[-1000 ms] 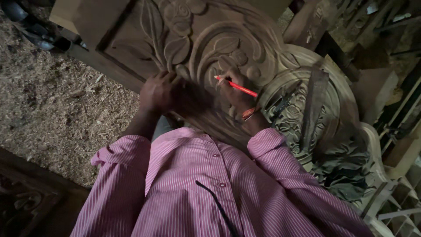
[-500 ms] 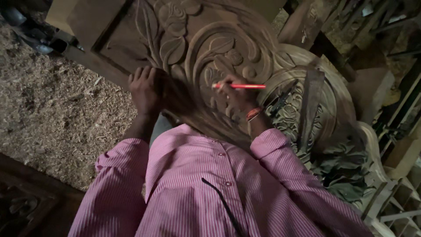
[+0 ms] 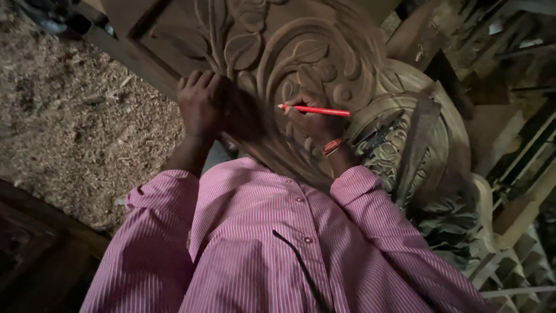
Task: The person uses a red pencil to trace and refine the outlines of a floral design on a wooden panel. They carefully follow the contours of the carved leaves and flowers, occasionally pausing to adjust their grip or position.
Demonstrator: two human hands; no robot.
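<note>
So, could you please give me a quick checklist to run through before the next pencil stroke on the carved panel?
1. Red pencil gripped in the right hand: ok.
2. Pencil tip on the carved panel: cannot tell, touch is too fine to see.
3. Left hand resting on the panel's edge: ok.
4. Pink sleeves rolled back from the wrists: ok.
5. Carving well lit: not ok, the scene is dim.

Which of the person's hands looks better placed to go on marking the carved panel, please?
The right hand, probably: it grips the red pencil with the tip at the carved wooden panel. The left hand lies on the panel's edge, holding nothing.
</note>
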